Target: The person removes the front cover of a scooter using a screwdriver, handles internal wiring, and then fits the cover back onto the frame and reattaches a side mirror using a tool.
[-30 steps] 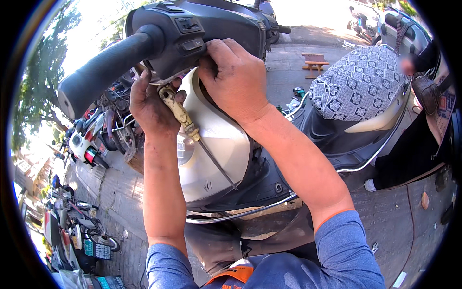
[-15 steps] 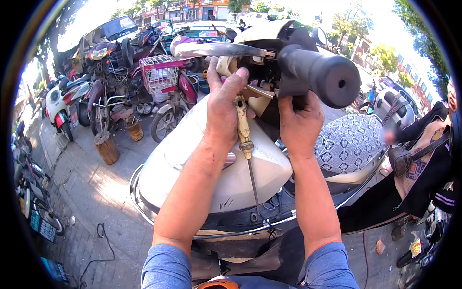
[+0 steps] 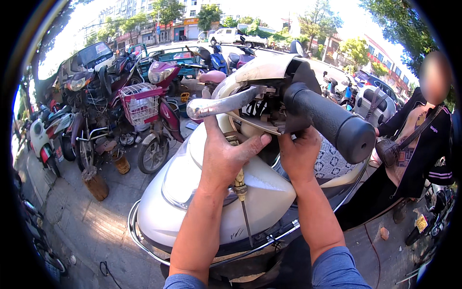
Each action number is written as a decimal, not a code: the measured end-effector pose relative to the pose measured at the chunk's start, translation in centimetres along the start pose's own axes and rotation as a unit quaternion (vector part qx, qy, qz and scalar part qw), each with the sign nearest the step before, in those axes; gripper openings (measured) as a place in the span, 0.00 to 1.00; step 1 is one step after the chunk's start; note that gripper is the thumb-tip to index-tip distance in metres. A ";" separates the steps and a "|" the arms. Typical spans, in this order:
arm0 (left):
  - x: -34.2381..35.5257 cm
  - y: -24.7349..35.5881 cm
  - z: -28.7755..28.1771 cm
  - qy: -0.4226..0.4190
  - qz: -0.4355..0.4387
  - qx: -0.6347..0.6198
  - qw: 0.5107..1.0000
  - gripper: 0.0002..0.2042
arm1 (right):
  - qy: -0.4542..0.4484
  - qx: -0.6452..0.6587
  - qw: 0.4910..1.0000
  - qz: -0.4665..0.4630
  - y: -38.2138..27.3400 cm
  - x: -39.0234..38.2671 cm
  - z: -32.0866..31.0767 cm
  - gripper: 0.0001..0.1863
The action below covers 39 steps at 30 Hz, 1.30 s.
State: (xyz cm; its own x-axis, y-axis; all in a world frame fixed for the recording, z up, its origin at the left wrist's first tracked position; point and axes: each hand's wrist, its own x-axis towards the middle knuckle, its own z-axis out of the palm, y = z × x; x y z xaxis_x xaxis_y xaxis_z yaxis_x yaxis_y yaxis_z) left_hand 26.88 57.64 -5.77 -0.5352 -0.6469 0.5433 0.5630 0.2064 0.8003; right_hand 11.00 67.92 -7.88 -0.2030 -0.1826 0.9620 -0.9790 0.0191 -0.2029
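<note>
A pale scooter stands in front of me, its handlebar cover partly lifted from the dark inside of the handlebar. My left hand is below the silver brake lever, thumb stretched right, keeping a screwdriver behind the palm. The screwdriver's worn cream handle is partly hidden; its thin shaft points down. Under the black handlebar grip, my right hand has its fingers curled at the cover's lower edge. Its fingertips are partly hidden there.
A person in dark clothes stands close by on the right. Behind the scooter's front are a pink bike with a white basket, several parked scooters and a wooden stump. A cable lies on the paving.
The view has tilted up, showing more street. My left hand has turned, its thumb swinging lower and across the screwdriver handle. My right hand stays at the cover's lower edge.
</note>
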 end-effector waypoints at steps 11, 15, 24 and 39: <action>0.8 -0.5 0.9 0.068 0.054 0.233 0.969 0.66 | -0.009 0.134 0.991 0.017 1.7 -0.7 -0.1 0.18; 0.9 -0.5 1.0 0.076 0.111 0.223 0.965 0.64 | 0.004 0.162 0.986 0.030 0.5 0.5 0.2 0.16; 0.8 -1.4 1.2 0.076 0.035 0.222 0.971 0.60 | 0.049 0.124 0.991 0.021 0.1 1.1 0.1 0.07; 0.2 -1.7 1.7 0.062 0.067 0.218 0.972 0.48 | 0.043 0.308 0.944 0.111 -0.9 1.4 -0.9 0.06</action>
State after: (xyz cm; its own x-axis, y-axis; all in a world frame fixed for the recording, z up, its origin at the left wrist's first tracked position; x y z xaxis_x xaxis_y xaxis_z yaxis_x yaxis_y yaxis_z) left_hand 24.73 58.40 -6.55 -0.3808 -0.6700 0.6373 0.2880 0.5691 0.7702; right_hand 11.55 68.57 -6.18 -0.4291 -0.1603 0.8889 -0.7212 -0.5317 -0.4440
